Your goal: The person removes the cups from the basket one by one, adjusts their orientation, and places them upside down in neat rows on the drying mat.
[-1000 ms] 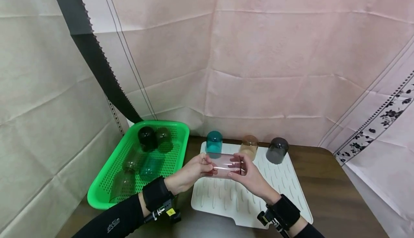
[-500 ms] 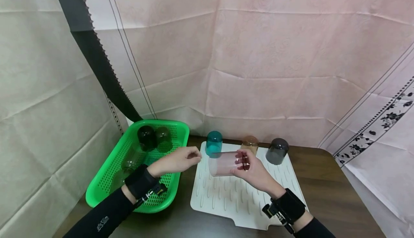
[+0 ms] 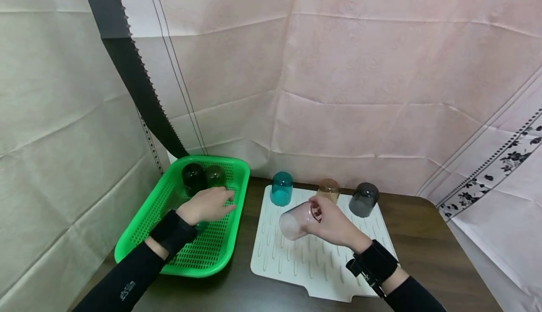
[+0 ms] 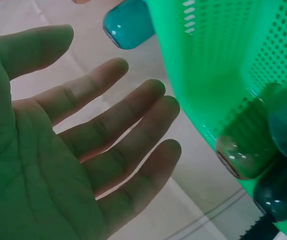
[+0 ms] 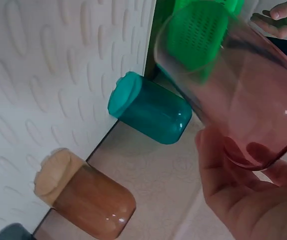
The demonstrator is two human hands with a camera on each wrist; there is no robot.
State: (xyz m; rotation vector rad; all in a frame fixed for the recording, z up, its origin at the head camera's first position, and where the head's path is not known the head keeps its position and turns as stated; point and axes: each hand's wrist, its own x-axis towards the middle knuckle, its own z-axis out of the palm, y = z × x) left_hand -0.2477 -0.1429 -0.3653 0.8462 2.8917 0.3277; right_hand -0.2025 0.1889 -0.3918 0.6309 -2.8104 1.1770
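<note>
A clear pink drinking glass (image 3: pixel 294 221) is tilted over the white ridged mat, its mouth facing left and down. My right hand (image 3: pixel 332 222) grips it round its base end; the right wrist view shows fingers and thumb curled about the pink glass (image 5: pixel 248 95). My left hand (image 3: pixel 207 206) hovers over the green basket (image 3: pixel 243 171), empty, with fingers spread straight in the left wrist view. Below and beyond it in the basket lie a dark glass (image 3: pixel 194 178) and an olive glass (image 3: pixel 215 176). The hand hides most of a teal glass there.
On the white mat (image 3: pixel 292 265), a teal glass (image 3: pixel 281 189), an amber glass (image 3: pixel 329 188) and a grey glass (image 3: pixel 364 200) stand upside down along the back edge. Cloth walls (image 3: pixel 360 67) rise behind the brown table (image 3: pixel 440 255).
My left hand has let go of the pink glass and moved left over the basket, its fingers opening out. My right hand keeps the glass and has tipped its mouth downward.
</note>
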